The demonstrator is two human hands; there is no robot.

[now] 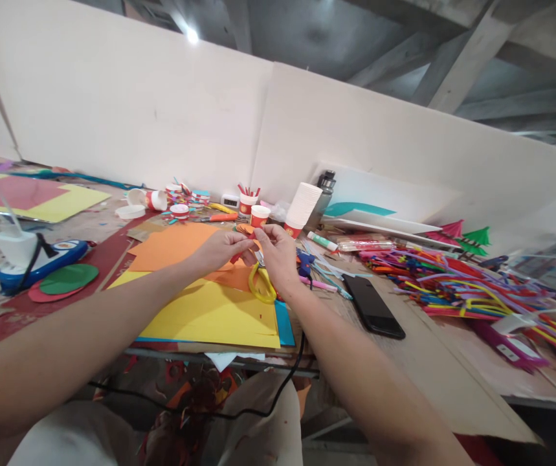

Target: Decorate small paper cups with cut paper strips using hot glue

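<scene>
My left hand (220,251) and my right hand (278,255) meet above the paper stack, fingertips pinched together around a small orange paper piece (245,228). The fingers partly hide it, and a bit of red shows below them. Yellow-handled scissors (262,286) are just under my right hand, blades mostly hidden; whether they hang from its fingers or rest on the paper I cannot tell. Beneath my hands lie orange sheets (173,249) and yellow sheets (210,314), with a blue sheet (285,323) showing at the edge.
Behind stand a paper cup (259,215), a leaning cup stack (303,207) and a dark bottle (325,191). To the right are a phone (373,305) and a heap of coloured pipe cleaners (452,278). A blue power strip (42,262) and round paper discs (68,279) lie left.
</scene>
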